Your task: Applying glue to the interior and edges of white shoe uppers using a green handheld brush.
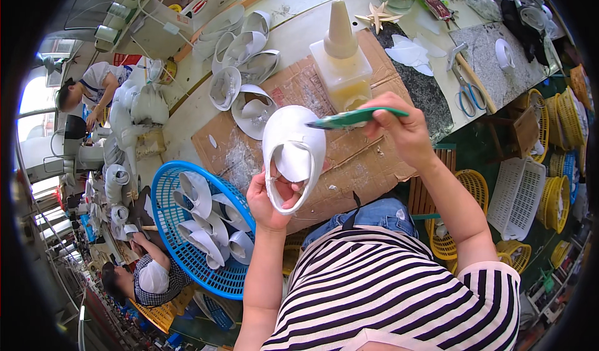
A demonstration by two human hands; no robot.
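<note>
The white shoe upper (282,126) is in the left hand (268,206) over the cardboard sheet (369,171), toe toward twelve o'clock; fingers reach inside its opening, holding the rim near seven. The right hand (402,130) pinches a green-handled brush (359,118), bristle tip at the upper's one o'clock. The upper looks light and flexible — its hollow toe probably dents easily — so grip the rim around six or seven.

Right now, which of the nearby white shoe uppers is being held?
The upper in the left hand, its closed toe pointing away from the person; the other uppers nearby rest on the table or in the blue basket.
</note>
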